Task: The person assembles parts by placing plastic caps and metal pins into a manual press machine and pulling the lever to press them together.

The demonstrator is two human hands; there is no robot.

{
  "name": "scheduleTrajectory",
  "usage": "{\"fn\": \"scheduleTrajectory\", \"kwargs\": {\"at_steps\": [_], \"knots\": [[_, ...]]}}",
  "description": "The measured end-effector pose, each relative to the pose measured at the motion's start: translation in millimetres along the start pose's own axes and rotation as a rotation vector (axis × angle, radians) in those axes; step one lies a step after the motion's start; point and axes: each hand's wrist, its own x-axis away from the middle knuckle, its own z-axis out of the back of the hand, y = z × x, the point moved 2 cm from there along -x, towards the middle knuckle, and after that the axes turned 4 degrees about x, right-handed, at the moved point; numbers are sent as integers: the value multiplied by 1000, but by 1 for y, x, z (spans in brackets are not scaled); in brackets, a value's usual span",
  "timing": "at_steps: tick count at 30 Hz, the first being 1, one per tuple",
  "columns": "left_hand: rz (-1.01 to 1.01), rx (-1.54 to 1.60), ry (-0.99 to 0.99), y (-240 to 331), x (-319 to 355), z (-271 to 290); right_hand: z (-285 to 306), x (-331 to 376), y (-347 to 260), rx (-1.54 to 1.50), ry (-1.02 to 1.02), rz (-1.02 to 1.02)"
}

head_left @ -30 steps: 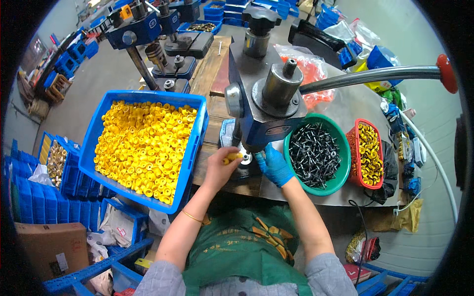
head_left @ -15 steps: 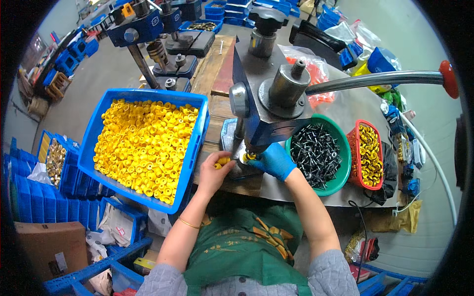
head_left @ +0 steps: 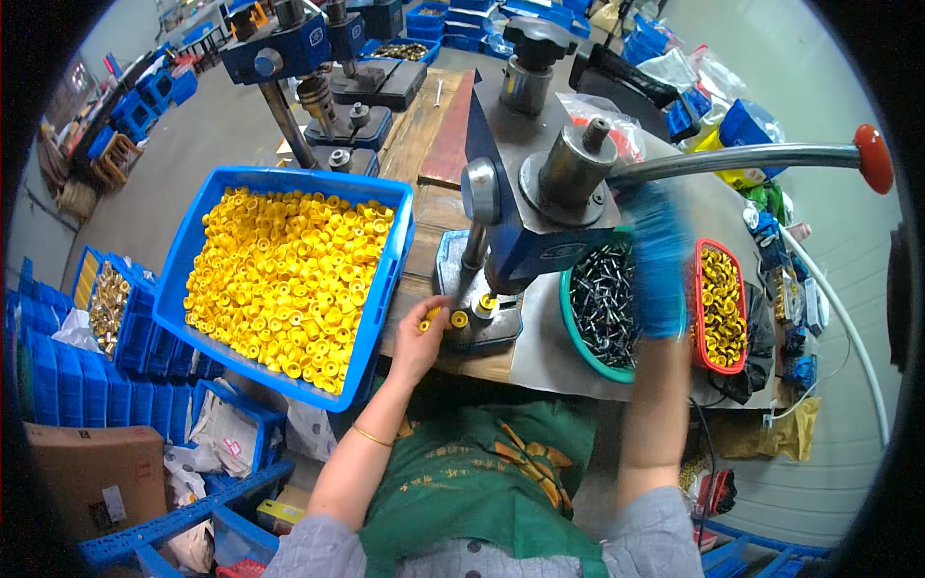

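Observation:
My left hand (head_left: 416,337) is closed on several small yellow plastic caps (head_left: 430,319), left of the hand press (head_left: 540,207). By its fingertips, one yellow cap (head_left: 460,319) rests at the press base. Another yellow cap (head_left: 488,302) sits on the base (head_left: 496,330), directly below the ram. My right hand (head_left: 660,265), in a blue glove, is smeared by motion above the right side of a green basin (head_left: 570,328) of black screw-like parts (head_left: 602,303). It is just below the press's lever (head_left: 742,157), and its fingers cannot be made out.
A large blue tray (head_left: 170,279) full of yellow caps stands to the left. Right of the green basin is a red basket (head_left: 700,358) with yellow and metallic pieces. More presses (head_left: 289,53) stand at the back left. A wrench (head_left: 438,92) lies on the wooden bench (head_left: 409,144).
My right hand has left the press base and swung right and upward, over the green basin. My left hand has drawn back slightly, and a single cap now shows beside its fingertips.

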Motion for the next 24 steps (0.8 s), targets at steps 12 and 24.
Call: {"fn": "scheduleTrajectory", "kwargs": {"at_steps": [12, 24], "knots": [[326, 528, -29, 19, -5, -19, 114, 89, -93, 123, -877, -95], [380, 654, -44, 24, 1, -20, 57, 31, -54, 81, -258, -50]]}}
